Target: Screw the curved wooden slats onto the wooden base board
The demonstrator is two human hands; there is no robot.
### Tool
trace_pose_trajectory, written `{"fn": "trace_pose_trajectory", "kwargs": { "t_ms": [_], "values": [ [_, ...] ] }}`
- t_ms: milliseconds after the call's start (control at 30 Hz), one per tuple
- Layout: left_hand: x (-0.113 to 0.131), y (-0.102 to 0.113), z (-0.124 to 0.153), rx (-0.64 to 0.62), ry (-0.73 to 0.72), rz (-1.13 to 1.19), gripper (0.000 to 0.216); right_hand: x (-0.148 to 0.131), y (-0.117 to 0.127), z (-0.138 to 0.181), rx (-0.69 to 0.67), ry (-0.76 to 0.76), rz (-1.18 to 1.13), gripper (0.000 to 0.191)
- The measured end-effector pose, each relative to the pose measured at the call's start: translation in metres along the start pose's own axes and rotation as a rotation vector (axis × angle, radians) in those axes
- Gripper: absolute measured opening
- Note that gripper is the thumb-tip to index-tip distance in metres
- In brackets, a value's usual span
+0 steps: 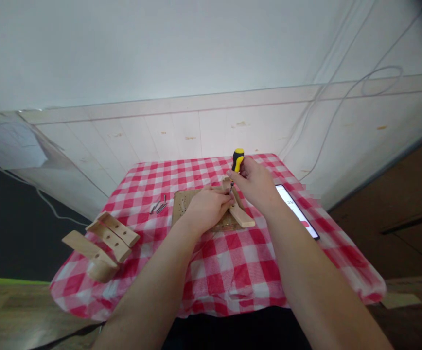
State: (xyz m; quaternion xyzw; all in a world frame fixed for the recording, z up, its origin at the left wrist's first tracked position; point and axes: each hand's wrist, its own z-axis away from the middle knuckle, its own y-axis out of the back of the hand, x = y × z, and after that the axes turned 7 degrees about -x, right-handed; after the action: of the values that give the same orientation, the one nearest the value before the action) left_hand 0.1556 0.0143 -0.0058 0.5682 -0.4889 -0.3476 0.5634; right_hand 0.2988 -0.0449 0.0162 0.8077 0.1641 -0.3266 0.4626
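My right hand (256,181) is closed around a yellow and black screwdriver (238,159), held nearly upright with its shaft pointing down. The tip meets a pale wooden piece (242,215) that lies on a brown board (180,203). My left hand (208,206) rests over the board, its fingers pressed on the wooden piece close to the screwdriver's tip. Whether a screw sits under the tip is too small to tell. Left of the board lie several metal screws or pins (159,207).
Several shaped wooden pieces with holes (114,233) lie at the table's left edge. A phone with a lit screen (296,210) lies by my right forearm. The red and white checked tablecloth (229,262) covers the table, which stands against a white wall (182,131).
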Motion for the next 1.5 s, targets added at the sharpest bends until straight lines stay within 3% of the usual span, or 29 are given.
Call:
{"fn": "trace_pose_trajectory", "kwargs": {
  "t_ms": [400,667,1133,1333,1500],
  "values": [
    [-0.002,-0.006,0.001,0.043,-0.092,-0.087,0.032,0.005,-0.001,-0.002,0.013,-0.018,0.016,0.017],
    [-0.001,-0.011,0.001,0.067,-0.081,-0.174,0.036,0.006,-0.001,-0.002,0.021,-0.016,-0.023,0.017],
    [-0.004,-0.012,-0.002,0.066,-0.069,-0.080,0.036,0.010,-0.011,-0.003,-0.008,-0.107,-0.371,0.019],
    [-0.005,-0.011,-0.002,0.046,-0.070,-0.059,0.033,0.010,-0.008,-0.001,0.008,-0.011,-0.282,0.020],
    [-0.006,-0.010,-0.002,0.049,-0.063,-0.030,0.033,0.007,-0.010,0.000,0.009,-0.032,-0.348,0.023]
  ]
}}
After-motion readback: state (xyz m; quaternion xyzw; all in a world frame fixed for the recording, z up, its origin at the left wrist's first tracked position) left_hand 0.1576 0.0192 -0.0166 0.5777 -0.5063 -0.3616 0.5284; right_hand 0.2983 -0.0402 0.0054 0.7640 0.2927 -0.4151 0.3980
